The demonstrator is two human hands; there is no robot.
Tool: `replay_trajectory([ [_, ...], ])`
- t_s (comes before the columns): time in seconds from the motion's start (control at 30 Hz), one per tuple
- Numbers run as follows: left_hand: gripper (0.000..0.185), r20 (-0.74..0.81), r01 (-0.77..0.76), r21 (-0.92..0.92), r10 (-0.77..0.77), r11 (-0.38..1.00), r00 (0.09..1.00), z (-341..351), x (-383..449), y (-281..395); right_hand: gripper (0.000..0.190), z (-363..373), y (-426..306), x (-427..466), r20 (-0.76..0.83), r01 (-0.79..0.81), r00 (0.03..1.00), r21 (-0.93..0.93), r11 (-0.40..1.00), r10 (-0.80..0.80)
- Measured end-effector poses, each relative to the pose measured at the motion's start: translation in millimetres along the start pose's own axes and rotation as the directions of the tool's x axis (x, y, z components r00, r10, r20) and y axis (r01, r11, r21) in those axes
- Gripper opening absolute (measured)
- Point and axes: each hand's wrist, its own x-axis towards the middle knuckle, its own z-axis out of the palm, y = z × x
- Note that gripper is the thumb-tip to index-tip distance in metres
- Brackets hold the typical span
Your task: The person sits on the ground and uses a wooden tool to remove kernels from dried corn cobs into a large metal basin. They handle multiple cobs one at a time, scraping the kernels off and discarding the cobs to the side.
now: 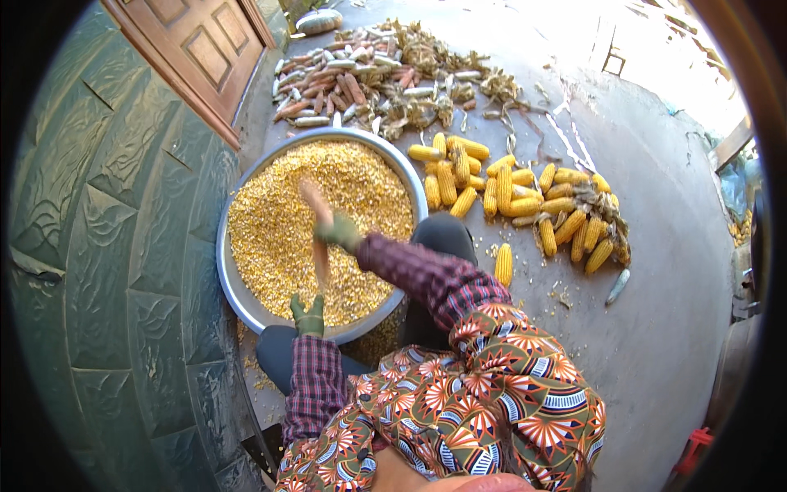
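A wide metal basin (420, 187) heaped with loose corn kernels (276, 203) stands between my knees. Over the kernels, my right hand (339, 234), in a green glove, grips a bare reddish corn cob (315, 198) that is blurred by motion. A second blurred, brownish cob (321, 265) extends below that hand towards my left hand (307, 317). The left hand, gloved in green too, is raised at the basin's near rim with thumb and fingers apart. The second cob's lower end is by its fingertips; whether they touch it is unclear.
Yellow ears of corn (510, 190) lie piled on the concrete floor right of the basin, with a single ear (503, 264) nearer. Behind are heaped bare cobs (344, 86) and dry husks (430, 55). A green tiled wall (123, 246) and wooden door (209, 49) border the left.
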Motion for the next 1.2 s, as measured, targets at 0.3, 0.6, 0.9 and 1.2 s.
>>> replay_trajectory([
  [0.3, 0.043, 0.172, 0.097, 0.271, -0.147, 0.958, 0.974, 0.3, 11.0, -80.3, 0.012, -144.7, -36.1, -6.9, -0.608, 0.39, 0.794, 0.493, 0.778, -0.012],
  [0.6, 0.021, 0.348, 0.081, 0.269, -0.175, 0.96, 0.921, 7.0, 16.2, -100.8, 0.02, -245.0, 166.7, -217.6, -0.891, -0.076, 0.228, 0.385, 0.92, 0.392],
  [0.9, 0.018, 0.366, 0.0, 0.396, -0.157, 0.918, 0.917, 10.4, 2.0, -77.1, 0.045, -234.9, 265.1, -327.9, -0.881, -0.74, 0.002, 0.317, 0.594, 0.473],
  [1.2, 0.018, 0.393, -0.086, 0.442, -0.107, 0.893, 0.913, -1.3, -9.5, -52.7, 0.061, -236.0, 294.0, -272.0, -0.93, -0.715, 0.117, 0.164, 0.679, 0.347],
])
